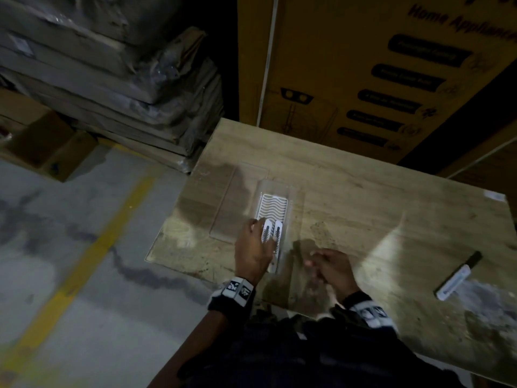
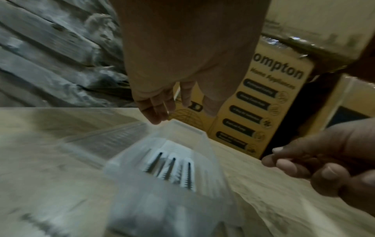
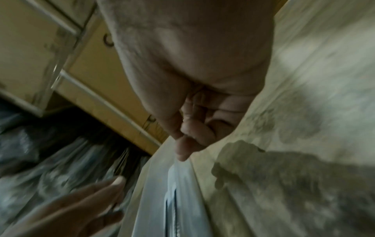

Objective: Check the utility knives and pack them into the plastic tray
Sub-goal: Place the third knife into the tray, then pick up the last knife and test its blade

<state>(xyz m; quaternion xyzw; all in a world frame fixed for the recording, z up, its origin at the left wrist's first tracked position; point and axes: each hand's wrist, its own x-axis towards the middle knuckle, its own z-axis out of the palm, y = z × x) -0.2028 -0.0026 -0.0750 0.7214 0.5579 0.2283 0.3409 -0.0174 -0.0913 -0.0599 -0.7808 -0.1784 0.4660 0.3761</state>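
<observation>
A clear plastic tray (image 1: 275, 186) with a white wavy insert lies on the wooden table (image 1: 363, 191). White utility knives (image 1: 277, 233) lie side by side in its near end; the left wrist view shows three knives (image 2: 169, 168) in the tray (image 2: 113, 162). My left hand (image 1: 256, 242) rests with straight fingers (image 2: 156, 110) on the tray's left side, touching the knives. My right hand (image 1: 321, 266) hovers just right of the tray, blurred, with its fingers (image 3: 192, 131) curled and holding nothing. Another black and white knife (image 1: 458, 277) lies alone at the right.
A flat clear plastic panel (image 1: 240, 197) lies against the tray's left side. Tall yellow cartons (image 1: 363, 65) stand against the table's far edge. Wrapped stacked goods (image 1: 112, 79) fill the left. Grey floor with a yellow line (image 1: 92, 247) lies beyond the table's left edge.
</observation>
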